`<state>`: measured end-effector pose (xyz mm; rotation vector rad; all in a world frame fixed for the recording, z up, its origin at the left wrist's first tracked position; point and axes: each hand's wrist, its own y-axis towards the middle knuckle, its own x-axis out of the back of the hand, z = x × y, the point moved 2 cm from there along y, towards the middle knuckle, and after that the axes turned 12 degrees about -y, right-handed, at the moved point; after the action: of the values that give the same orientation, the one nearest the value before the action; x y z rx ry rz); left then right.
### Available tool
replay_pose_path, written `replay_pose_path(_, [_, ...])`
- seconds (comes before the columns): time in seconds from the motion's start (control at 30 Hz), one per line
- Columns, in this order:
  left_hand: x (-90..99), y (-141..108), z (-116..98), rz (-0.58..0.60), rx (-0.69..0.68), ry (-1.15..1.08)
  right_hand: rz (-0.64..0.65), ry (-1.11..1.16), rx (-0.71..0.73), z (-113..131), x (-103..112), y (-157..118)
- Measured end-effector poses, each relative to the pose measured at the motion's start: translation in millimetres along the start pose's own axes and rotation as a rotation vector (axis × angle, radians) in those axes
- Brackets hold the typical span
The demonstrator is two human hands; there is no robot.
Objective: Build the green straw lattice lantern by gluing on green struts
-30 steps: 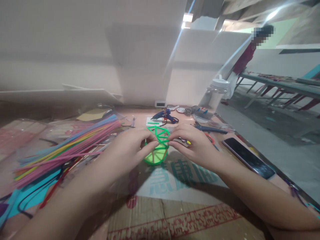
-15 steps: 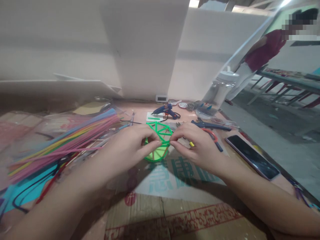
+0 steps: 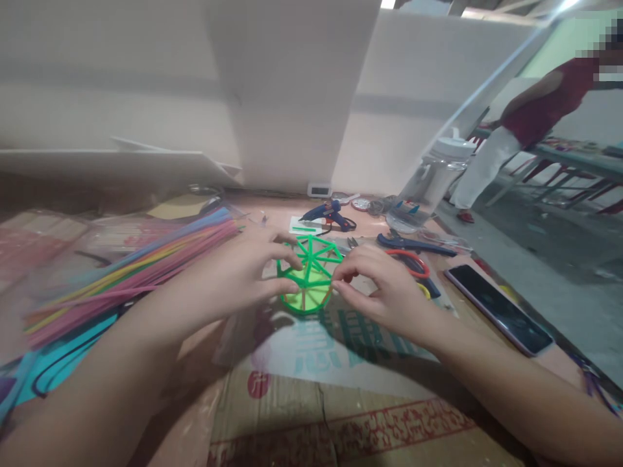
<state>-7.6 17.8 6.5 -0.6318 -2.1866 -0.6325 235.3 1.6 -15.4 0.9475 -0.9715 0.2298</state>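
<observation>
A round green openwork frame [image 3: 305, 283], with spokes and a yellow-green base, sits on the printed sheet between my hands. It looks made of fuzzy pipe cleaners. My left hand [image 3: 257, 272] is at its left side, thumb and forefinger spread apart, fingertips by the spokes. On the right edge, my right hand [image 3: 372, 285] has thumb and forefinger pinched together at the frame's rim. Behind the frame a blue glue gun [image 3: 328, 215] lies near a white card [image 3: 298, 224] with a short green strip on it.
Bundled coloured pipe cleaners [image 3: 146, 266] lie at left. To the right are red-handled scissors [image 3: 413, 259], a dark blue tool [image 3: 416, 244], a phone [image 3: 499, 310] and a clear water bottle [image 3: 428, 185]. A white board [image 3: 292, 97] stands behind; a person [image 3: 540, 110] is beyond.
My left thumb and forefinger have parted and moved left off the green strand they pinched. The frame's spokes now show more plainly. The person in the background has shifted right in view.
</observation>
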Motion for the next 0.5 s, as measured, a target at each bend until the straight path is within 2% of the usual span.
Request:
replay_pose_path(0.1, [-3.7,2.3,-1.6,0.036,0.047,0.000,-0.013,-0.044,0.010,-0.2,-1.7,0.3])
replay_pose_path(0.27, [-7.1,4.2,1.0,0.033,-0.002,0.012,-0.033,-0.069,0.000,-0.1,-2.6,1.7])
replay_pose_path(0.5, [-7.1,2.5,1.0,0.029,-0.022,0.004,0.010,-0.083,0.022,2.3,-0.3,2.9])
